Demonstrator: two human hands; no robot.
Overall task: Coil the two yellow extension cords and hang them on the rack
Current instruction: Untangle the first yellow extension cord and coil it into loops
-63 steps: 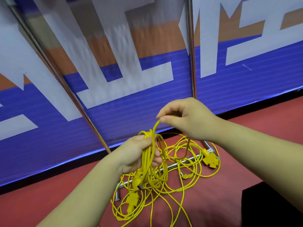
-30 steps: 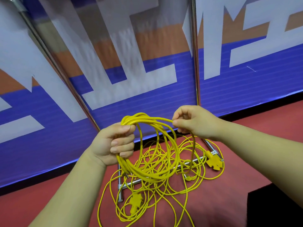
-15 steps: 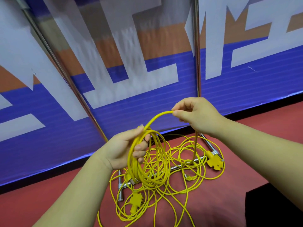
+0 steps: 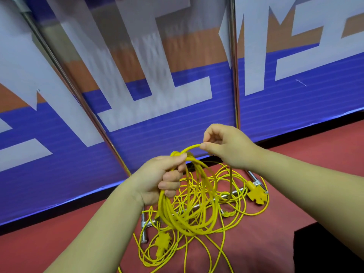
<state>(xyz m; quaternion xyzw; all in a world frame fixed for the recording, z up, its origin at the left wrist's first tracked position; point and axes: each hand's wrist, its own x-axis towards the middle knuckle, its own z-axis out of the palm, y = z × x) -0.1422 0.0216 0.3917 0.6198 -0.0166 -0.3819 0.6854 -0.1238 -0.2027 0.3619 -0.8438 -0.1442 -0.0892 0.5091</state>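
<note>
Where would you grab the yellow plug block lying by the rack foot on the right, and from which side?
Probably pinch the plug block across its narrower upper end, coming straight down from above. It lies flat on the red floor, and the rack foot sits close behind it, so a sideways approach looks cramped.

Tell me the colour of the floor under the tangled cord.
Dark red, best in the head view: the smooth floor under the yellow cord tangle.
</note>
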